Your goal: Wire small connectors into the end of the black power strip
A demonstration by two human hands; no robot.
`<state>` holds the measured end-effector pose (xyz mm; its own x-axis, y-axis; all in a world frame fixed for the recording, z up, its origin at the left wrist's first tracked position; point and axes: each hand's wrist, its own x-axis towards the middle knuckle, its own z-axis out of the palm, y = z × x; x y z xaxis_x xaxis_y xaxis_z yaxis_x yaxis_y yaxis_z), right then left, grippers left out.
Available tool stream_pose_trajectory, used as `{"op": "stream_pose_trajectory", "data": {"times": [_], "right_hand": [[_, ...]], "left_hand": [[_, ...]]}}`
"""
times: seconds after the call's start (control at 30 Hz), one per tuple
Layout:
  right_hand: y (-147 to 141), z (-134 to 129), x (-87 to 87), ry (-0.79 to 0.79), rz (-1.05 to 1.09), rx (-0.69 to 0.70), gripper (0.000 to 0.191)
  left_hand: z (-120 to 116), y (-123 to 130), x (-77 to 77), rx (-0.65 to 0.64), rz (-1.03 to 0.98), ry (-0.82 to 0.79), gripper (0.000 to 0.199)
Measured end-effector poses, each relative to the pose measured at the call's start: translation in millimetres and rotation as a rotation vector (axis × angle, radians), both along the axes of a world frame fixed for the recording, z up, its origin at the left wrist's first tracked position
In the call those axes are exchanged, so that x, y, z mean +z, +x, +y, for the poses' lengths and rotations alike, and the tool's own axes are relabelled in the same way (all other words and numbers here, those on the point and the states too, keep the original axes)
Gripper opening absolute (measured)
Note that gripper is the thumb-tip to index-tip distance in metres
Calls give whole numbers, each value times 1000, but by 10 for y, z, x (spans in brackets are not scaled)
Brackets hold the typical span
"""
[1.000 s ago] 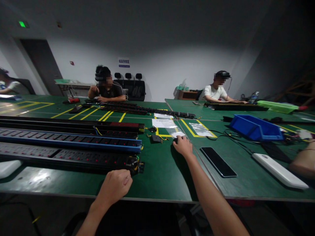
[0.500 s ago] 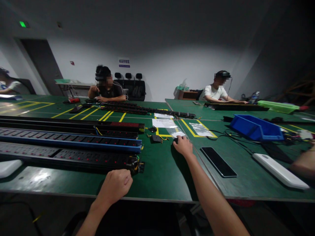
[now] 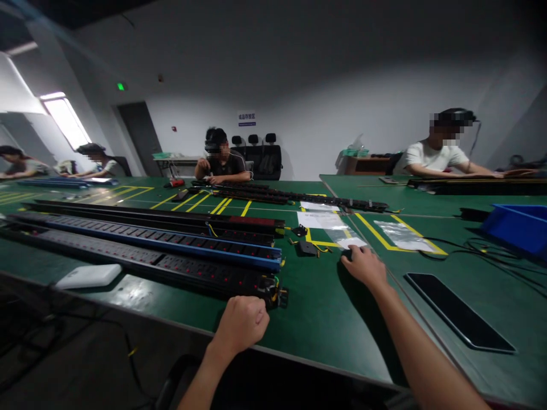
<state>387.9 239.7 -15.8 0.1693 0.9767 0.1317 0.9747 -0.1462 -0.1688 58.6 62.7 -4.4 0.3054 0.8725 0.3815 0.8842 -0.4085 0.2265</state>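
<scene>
My left hand (image 3: pixel 243 322) is a closed fist at the table's front edge, and its inside is hidden. Just beyond it lies the near end of a long black power strip (image 3: pixel 205 273), with green and yellow wires at its open end. My right hand (image 3: pixel 365 266) reaches forward over the green table, its fingers apart and the fingertips at the edge of a small white paper (image 3: pixel 351 242). Left of that hand are a small black box-like part (image 3: pixel 306 247) with yellow wire ends and a black bracket (image 3: pixel 299 230). A dark-screened phone (image 3: pixel 459 310) lies to its right.
Beyond the nearest strip run a blue-edged strip (image 3: pixel 171 243) and a black rail (image 3: pixel 149 212). A white device (image 3: pixel 89 276) lies front left. A blue bin (image 3: pixel 521 228) and black cables (image 3: pixel 482 247) are at right. Co-workers sit across the table and farther left.
The view has turned left, so the scene sits farther right. The fist keeps its place beside the strip end. My right hand stays by the white paper, its fingers a little more spread.
</scene>
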Motion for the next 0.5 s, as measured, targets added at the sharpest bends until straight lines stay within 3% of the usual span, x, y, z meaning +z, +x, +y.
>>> {"op": "stream_pose_trajectory", "data": {"times": [0.5], "right_hand": [[19, 11, -45, 28, 29, 20, 56]], "left_hand": [[-13, 9, -15, 33, -5, -11, 22]]}}
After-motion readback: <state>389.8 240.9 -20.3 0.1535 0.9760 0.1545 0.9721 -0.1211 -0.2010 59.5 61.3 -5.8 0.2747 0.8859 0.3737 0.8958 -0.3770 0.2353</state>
